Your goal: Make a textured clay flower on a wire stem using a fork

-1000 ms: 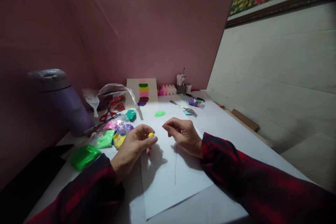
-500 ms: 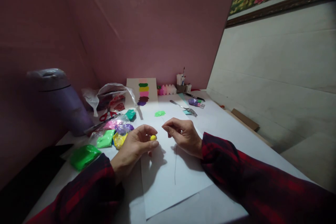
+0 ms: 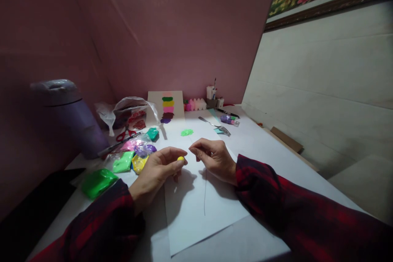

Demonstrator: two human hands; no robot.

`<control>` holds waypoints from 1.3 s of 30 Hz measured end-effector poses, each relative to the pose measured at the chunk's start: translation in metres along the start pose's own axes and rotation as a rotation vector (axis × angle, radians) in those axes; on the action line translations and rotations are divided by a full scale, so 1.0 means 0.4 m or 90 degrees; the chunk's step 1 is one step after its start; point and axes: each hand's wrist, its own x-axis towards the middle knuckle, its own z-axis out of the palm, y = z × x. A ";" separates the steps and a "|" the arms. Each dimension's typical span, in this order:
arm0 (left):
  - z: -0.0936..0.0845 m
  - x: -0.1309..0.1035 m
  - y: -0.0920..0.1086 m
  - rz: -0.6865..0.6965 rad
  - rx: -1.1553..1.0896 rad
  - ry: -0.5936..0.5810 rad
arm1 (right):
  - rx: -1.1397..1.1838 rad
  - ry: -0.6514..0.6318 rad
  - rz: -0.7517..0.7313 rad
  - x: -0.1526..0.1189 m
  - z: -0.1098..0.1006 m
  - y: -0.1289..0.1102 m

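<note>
My left hand (image 3: pixel 159 168) is pinching a small yellow clay ball (image 3: pixel 181 158) between thumb and fingers. Just across from it, my right hand (image 3: pixel 215 157) is closed, thumb against fingertips; whatever is in that pinch is too small to make out. The two hands are close together but apart, over a white sheet of paper (image 3: pixel 199 229). A thin dark line (image 3: pixel 204 196) runs down the sheet below my right hand; I cannot tell whether it is a wire or a mark. Beyond the hands lies a flat bright green clay piece (image 3: pixel 187 132) with a jagged edge.
Bagged clay in several colours, including a green pack (image 3: pixel 100 183), lies at left near red-handled scissors (image 3: pixel 124 134) and a purple bottle (image 3: pixel 80 123). A fork (image 3: pixel 216 125) rests beyond my right hand. Paint pots (image 3: pixel 196 105) and a colour-striped card (image 3: pixel 153 106) stand at the back.
My left hand has shifted slightly right and up, and its fingers now cover more of the yellow ball. My right hand has hardly moved.
</note>
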 end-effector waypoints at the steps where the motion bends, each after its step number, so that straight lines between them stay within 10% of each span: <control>1: -0.001 0.002 -0.001 0.004 -0.009 0.004 | 0.000 0.000 0.002 -0.001 0.000 0.000; 39: 0.008 -0.002 0.002 0.022 0.036 0.019 | 0.005 -0.030 0.023 -0.003 0.001 0.002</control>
